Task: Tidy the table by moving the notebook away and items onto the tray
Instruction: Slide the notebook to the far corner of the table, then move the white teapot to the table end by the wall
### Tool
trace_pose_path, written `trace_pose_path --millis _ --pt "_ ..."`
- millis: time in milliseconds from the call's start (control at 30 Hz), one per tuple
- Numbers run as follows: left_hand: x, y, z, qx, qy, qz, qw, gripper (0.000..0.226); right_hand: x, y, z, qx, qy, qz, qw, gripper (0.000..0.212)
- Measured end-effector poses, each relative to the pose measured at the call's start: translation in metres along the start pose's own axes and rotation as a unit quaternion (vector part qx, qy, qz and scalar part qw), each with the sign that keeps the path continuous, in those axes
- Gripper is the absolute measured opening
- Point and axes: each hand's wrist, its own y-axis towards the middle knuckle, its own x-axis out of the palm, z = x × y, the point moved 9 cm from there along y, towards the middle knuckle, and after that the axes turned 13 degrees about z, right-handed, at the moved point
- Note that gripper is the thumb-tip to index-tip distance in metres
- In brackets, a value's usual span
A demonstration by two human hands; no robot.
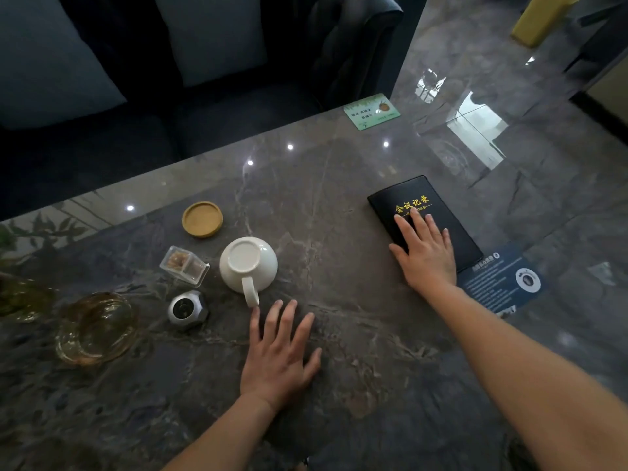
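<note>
A black notebook (411,198) with gold lettering lies on the grey marble table (339,185) at the right. My right hand (426,253) rests flat on its near half, fingers spread. My left hand (280,351) lies flat on the bare tabletop, fingers apart, just below the handle of an upturned white cup (248,265). Left of the cup are a round wooden coaster (202,219), a small clear box (184,265) with brown contents, and a silver faceted object (187,309). No tray is in sight.
An amber glass ashtray (97,328) sits at the left, with another amber glass piece (20,299) at the frame's edge. A green card (371,111) lies at the far table edge, a dark blue leaflet (499,280) beside the notebook. A dark sofa (204,79) stands behind.
</note>
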Motion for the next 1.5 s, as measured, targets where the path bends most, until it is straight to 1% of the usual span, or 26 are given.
trace_pose_path --millis 467,900,1067,1167,1300,1433,1500 --pt "0.005 -0.002 -0.002 0.007 -0.011 0.031 0.999 0.065 0.001 0.055 0.037 0.035 0.024 -0.018 0.999 0.059" --pt "0.004 -0.003 -0.002 0.000 -0.015 0.026 1.000 0.064 0.000 0.056 0.036 0.032 0.016 -0.008 0.999 0.058" --pt "0.001 -0.004 -0.003 -0.009 -0.019 0.010 1.000 0.063 -0.010 0.058 0.021 0.042 0.023 -0.011 0.999 0.061" --pt "0.006 0.000 -0.002 -0.005 -0.013 -0.010 1.000 0.063 -0.012 0.038 -0.007 0.026 0.053 0.009 0.998 0.060" --pt "-0.009 -0.003 -0.005 0.000 -0.019 -0.018 1.000 0.059 -0.031 -0.011 -0.080 -0.028 0.154 0.019 0.988 0.043" --pt "-0.034 -0.037 -0.027 0.023 -0.035 0.010 0.999 0.046 -0.037 -0.064 -0.148 -0.017 0.232 -0.027 0.972 0.033" --pt "-0.047 -0.063 -0.053 0.014 -0.035 0.037 0.999 0.042 -0.037 -0.084 -0.179 0.001 0.267 -0.050 0.962 0.028"
